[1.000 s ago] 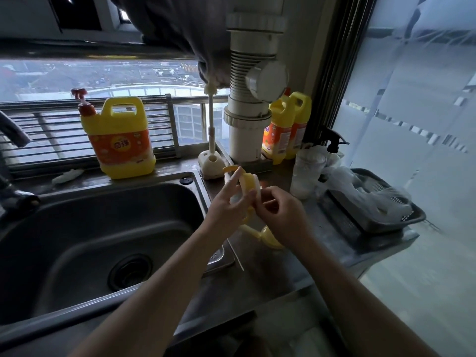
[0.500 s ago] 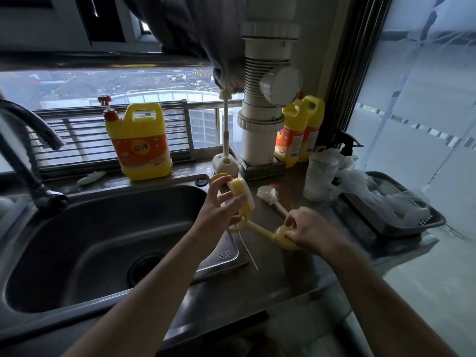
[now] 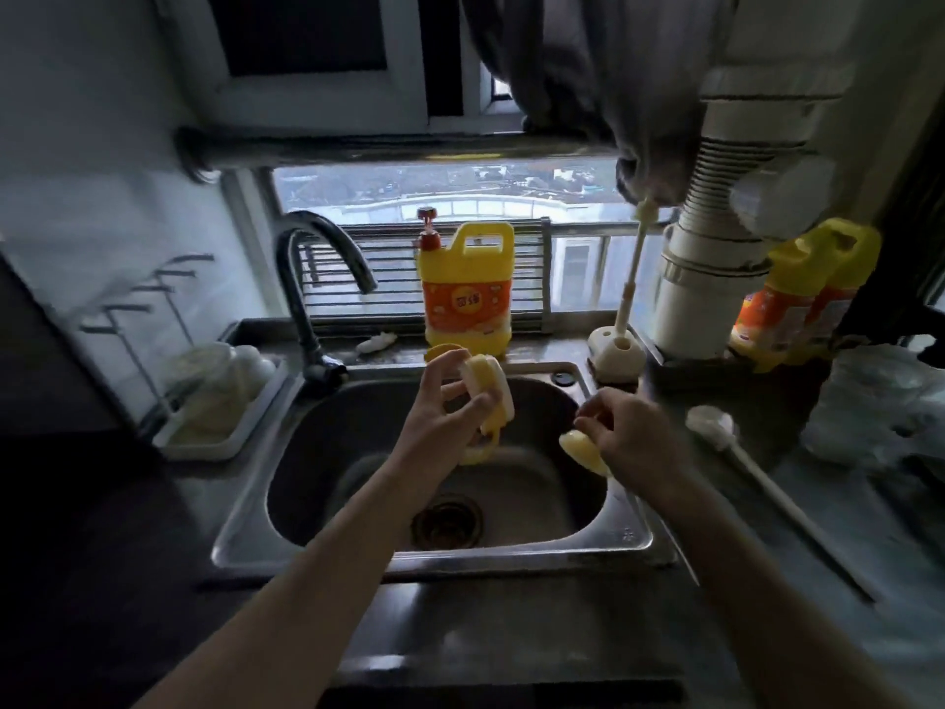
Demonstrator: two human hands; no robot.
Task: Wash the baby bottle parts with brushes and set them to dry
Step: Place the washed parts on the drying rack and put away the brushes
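Note:
My left hand (image 3: 445, 417) grips a yellow and white bottle collar with ring handles (image 3: 486, 401) over the steel sink (image 3: 327, 550). My right hand (image 3: 629, 437) holds a pale yellow bottle part (image 3: 580, 452) above the sink's right side, its far end hidden under my fingers. A white long-handled bottle brush (image 3: 716, 427) lies on the counter to the right of the sink. Another white brush (image 3: 626, 294) stands upright in its holder behind the sink.
A dark curved faucet (image 3: 312, 268) rises at the sink's back left. A yellow detergent jug (image 3: 465, 289) stands on the sill, two more jugs (image 3: 803, 294) right of a white pipe (image 3: 711, 248). A drying tray with pegs (image 3: 215, 401) sits at left. Plastic wrap (image 3: 879, 406) lies at right.
Both hands moved from the counter to over the sink and apart, the yellow piece now separate from the collar. The view swung left.

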